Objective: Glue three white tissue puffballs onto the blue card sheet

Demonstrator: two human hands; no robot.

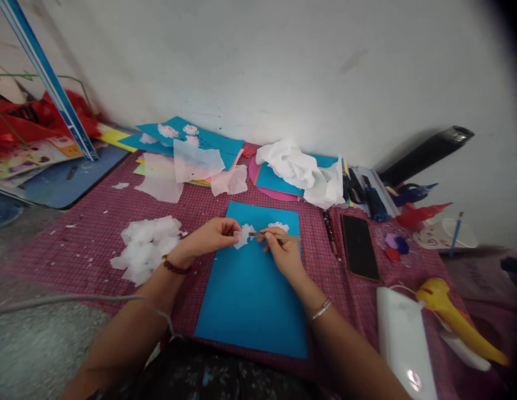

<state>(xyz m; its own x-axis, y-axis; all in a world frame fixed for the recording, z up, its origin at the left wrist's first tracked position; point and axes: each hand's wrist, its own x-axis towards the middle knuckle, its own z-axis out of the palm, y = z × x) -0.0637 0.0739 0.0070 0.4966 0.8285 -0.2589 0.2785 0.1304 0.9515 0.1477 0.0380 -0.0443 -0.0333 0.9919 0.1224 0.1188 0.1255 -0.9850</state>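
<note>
At the far edge of the blue sheet (250, 300), a delicate touch

Fingertips closed, the left hand (208, 236) pinches a white tissue tuft (244, 236) just above that edge. The right hand (283, 253), curled round a thin brush (275, 236), sets its tip against it. Pressed hard, the flimsy tuft could tear or cling to the brush, and the second tuft (279, 226) just beside might shift.

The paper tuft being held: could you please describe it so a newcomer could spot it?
A blue sheet lies on the red checked cloth. Near its top edge the left hand pinches a small white paper tuft, and the right hand holds a thin stick to it. The other tuft nearby lies flat on the sheet.
</note>
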